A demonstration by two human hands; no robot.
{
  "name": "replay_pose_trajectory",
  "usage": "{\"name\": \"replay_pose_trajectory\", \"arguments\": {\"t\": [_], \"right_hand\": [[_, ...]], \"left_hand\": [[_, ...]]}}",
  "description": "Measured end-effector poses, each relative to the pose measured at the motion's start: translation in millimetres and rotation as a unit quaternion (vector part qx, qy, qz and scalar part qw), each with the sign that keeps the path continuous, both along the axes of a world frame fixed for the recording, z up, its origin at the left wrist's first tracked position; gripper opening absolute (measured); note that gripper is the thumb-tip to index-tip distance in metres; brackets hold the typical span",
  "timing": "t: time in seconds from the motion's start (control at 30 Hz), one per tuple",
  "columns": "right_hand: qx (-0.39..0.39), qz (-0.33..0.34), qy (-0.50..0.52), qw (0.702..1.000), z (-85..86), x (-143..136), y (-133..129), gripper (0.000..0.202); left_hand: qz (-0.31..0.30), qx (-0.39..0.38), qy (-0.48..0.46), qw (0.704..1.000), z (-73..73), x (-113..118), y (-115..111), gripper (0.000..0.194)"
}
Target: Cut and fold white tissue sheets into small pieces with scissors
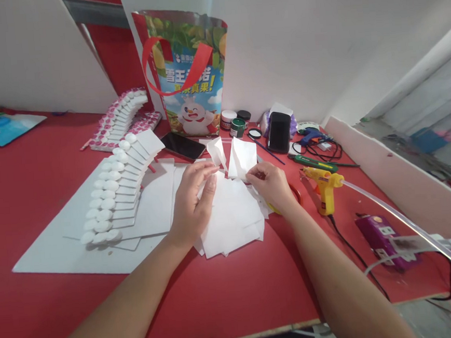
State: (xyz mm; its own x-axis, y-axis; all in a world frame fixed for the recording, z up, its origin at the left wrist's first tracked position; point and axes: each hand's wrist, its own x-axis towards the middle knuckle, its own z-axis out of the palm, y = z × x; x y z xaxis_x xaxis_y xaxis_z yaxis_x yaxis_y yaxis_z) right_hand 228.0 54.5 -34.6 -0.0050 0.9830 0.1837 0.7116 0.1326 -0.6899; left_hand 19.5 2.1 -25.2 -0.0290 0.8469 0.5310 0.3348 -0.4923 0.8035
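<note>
My right hand (271, 185) pinches the lower right edge of a folded piece of white paper (243, 156) between thumb and fingers. Slightly curved and apart, the fingers of my left hand (194, 200) hover over a loose pile of white paper sheets (229, 215); I see nothing held in them. Just beyond my left fingertips stands a smaller folded white paper piece (216, 151). Under my right wrist lie scissors with an orange and yellow handle (297, 194), partly hidden.
A curved white model with round discs (108, 199) rests on white board (67, 244) at left. Behind are a phone (183, 145), printed bag (190, 73) and paint jars (238, 127). A yellow glue gun (324, 184) and purple power strip (387, 242) lie right.
</note>
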Motion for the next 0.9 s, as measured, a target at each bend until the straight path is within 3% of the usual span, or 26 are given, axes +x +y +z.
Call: {"name": "replay_pose_trajectory", "arguments": {"t": [0.2,0.33,0.43,0.5,0.6,0.67,0.73,0.8,0.9], "right_hand": [[0.099,-0.041,0.125,0.986,9.6,2.8,-1.8,0.011],[0.161,-0.048,0.332,0.928,28.4,9.4,-7.8,0.015],[0.146,-0.07,0.398,0.903,46.7,13.4,-17.4,0.016],[0.117,-0.084,0.378,0.914,57.9,12.7,-25.4,0.022],[0.08,-0.076,0.37,0.922,67.4,4.3,-36.8,0.039],[0.059,-0.047,0.416,0.906,66.8,-5.0,-42.7,0.036],[0.039,-0.017,0.467,0.883,61.4,-15.0,-46.9,0.026],[0.012,0.012,0.5,0.866,53.6,-23.8,-49.1,0.021],[-0.056,0.079,0.524,0.846,43.9,-30.5,-47.9,0.027]], "left_hand": [[-0.002,-0.001,0.001,1.0,0.0,0.3,0.7,0.022],[-0.012,-0.015,-0.023,1.0,0.2,0.8,-0.6,0.026],[-0.051,-0.089,-0.105,0.989,3.5,1.8,-1.6,0.03],[-0.116,-0.204,-0.193,0.953,6.6,2.4,-1.2,0.036],[-0.233,-0.366,-0.3,0.85,9.4,3.7,0.4,0.054],[-0.298,-0.413,-0.348,0.787,9.5,5.8,0.9,0.065],[-0.332,-0.419,-0.378,0.756,9.6,8.8,0.6,0.071],[-0.326,-0.394,-0.389,0.766,10.6,11.5,0.3,0.072],[-0.246,-0.34,-0.378,0.825,12.6,11.1,2.3,0.068]]}}
